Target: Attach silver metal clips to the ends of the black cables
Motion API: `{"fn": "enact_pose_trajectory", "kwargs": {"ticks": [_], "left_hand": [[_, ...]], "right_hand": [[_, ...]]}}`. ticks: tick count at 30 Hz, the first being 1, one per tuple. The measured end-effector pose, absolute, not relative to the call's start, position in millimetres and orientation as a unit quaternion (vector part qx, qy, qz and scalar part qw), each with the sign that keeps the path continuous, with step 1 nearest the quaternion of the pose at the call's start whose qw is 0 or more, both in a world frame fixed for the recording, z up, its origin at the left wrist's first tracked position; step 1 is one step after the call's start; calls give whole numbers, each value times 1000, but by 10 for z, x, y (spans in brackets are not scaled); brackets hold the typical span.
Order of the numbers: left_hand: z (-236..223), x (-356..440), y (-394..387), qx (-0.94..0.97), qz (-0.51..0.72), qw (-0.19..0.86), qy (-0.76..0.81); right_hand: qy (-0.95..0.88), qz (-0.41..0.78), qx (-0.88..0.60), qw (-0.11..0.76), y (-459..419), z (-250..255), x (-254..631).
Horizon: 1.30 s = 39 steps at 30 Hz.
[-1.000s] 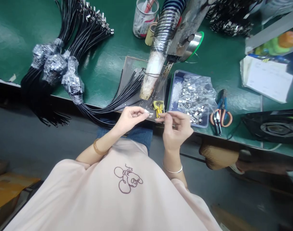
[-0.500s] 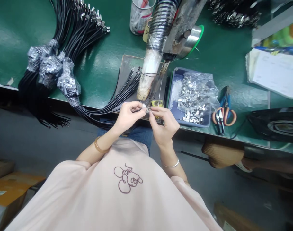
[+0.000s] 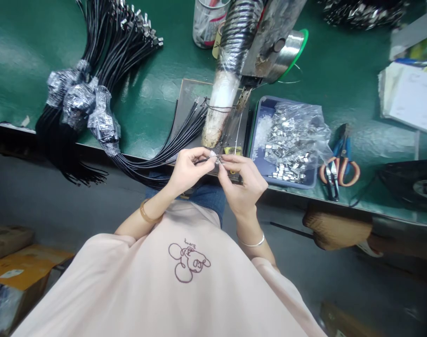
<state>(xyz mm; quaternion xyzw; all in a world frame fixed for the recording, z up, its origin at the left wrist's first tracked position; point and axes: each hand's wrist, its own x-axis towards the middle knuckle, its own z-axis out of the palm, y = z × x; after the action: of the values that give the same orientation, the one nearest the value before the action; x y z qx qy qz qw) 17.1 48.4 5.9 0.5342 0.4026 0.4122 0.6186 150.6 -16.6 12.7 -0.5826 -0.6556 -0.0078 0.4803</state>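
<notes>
My left hand (image 3: 188,171) is closed in a pinch on a black cable (image 3: 201,161), its end pointing right. Facing it, my right hand (image 3: 246,183) pinches a tiny metal connector (image 3: 218,160) at the cable's tip. Fingertips partly hide this spot, so I cannot tell whether the connector sits on the wire. Just beyond are a yellow sponge-like pad (image 3: 233,150) and the nozzle of a soldering stand (image 3: 244,98). Several more black cables (image 3: 185,133) lie on a dark board at the left. To the right, a blue tray (image 3: 287,184) holds loose metal connectors (image 3: 291,171) and a plastic bag.
A wrapped hose (image 3: 223,89) slants down close above my hands, beside a solder wire spool (image 3: 290,55). Pliers with orange handles (image 3: 344,159) lie right of the tray. Plastic-wrapped cable bundles (image 3: 104,122) hang over the table's front edge. Papers (image 3: 412,100) rest at far right.
The whole view has shifted slightly, so the table things appear farther right. Both hands keep their pinch at nearly the same place by the cable tip.
</notes>
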Motion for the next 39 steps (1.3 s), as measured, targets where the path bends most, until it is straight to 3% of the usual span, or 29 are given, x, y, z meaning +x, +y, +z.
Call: {"fn": "enact_pose_trajectory", "kwargs": {"ticks": [8,15,19,22,26,30,39], "left_hand": [[61,150,479,537,376,653,379],[95,47,390,634,310,615,352],[84,-124,308,754,205,547,301],[25,-231,298,760,249,508,320],[-59,-295,443,760,373,327,421],[-92,-245,634,815,293,155,474],[-42,-170,592,845,243,98,467]], "right_hand": [[-668,25,-580,466,-231,116,1537],[-643,96,-609,455,-363,245,1627],[-557,-56,-622,547,-552,407,1735],[-485,-135,-643,577,-628,536,1856],[-492,21,-758,428,-562,532,2208],[-537,28,-794,282,-392,316,2614],[-607,47,-769,194,-207,219,2795]]}}
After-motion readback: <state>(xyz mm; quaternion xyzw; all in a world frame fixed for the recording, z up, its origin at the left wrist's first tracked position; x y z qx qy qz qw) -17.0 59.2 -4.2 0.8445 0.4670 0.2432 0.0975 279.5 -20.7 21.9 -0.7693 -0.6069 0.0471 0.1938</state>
